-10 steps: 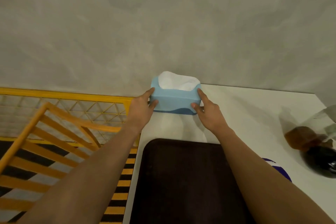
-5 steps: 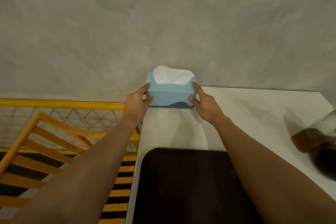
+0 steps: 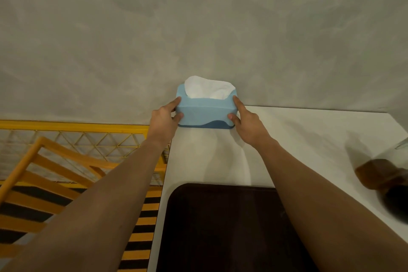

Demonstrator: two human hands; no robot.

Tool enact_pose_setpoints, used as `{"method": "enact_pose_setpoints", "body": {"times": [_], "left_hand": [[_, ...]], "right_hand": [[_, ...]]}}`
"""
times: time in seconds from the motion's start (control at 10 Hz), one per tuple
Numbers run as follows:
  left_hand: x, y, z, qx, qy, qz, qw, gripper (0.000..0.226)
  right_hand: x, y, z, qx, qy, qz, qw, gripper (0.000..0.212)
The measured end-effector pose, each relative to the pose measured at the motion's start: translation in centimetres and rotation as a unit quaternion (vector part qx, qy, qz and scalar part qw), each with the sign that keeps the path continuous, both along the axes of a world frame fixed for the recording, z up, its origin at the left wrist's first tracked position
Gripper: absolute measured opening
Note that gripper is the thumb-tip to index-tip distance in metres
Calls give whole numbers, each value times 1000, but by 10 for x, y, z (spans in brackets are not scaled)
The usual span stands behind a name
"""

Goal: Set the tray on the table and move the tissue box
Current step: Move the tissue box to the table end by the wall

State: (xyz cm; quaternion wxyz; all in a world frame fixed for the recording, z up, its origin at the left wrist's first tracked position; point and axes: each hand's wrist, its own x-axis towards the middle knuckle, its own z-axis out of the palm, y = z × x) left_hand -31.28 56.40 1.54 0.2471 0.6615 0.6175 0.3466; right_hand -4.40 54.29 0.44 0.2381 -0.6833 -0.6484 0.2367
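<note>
The left hand (image 3: 164, 118) and right hand (image 3: 246, 124) are clamping the short ends of the box (image 3: 204, 113), sitting beyond the tray (image 3: 220, 227) against the wall. It is probably light and crushable; end grips suit it.

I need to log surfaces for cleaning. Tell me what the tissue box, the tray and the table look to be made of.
Tissue box: likely matte plastic, going by its smooth light-blue walls, rounded corners and darker blue base; soft white tissue shows on top.
Tray: dark brown, dull, rounded corner; probably plastic, but too dark to be sure.
Table: smooth white top, slight sheen with soft shadows; perhaps laminate.
</note>
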Motion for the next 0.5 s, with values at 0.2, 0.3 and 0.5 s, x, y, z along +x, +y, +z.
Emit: {"method": "enact_pose_setpoints", "body": {"times": [0.2, 0.3, 0.5], "left_hand": [[2, -2, -5, -8, 20, -5, 1000, 54], [0, -1, 1, -16, 58, -6, 998, 53], [-4, -8, 31, -28, 184, -53, 981, 63]], "right_hand": [[0, -4, -3, -13, -11, -4, 1000, 63], [-4, -3, 1, -33, -28, -1, 999, 64], [0, -6, 31, -37, -72, 9, 997, 75]]}}
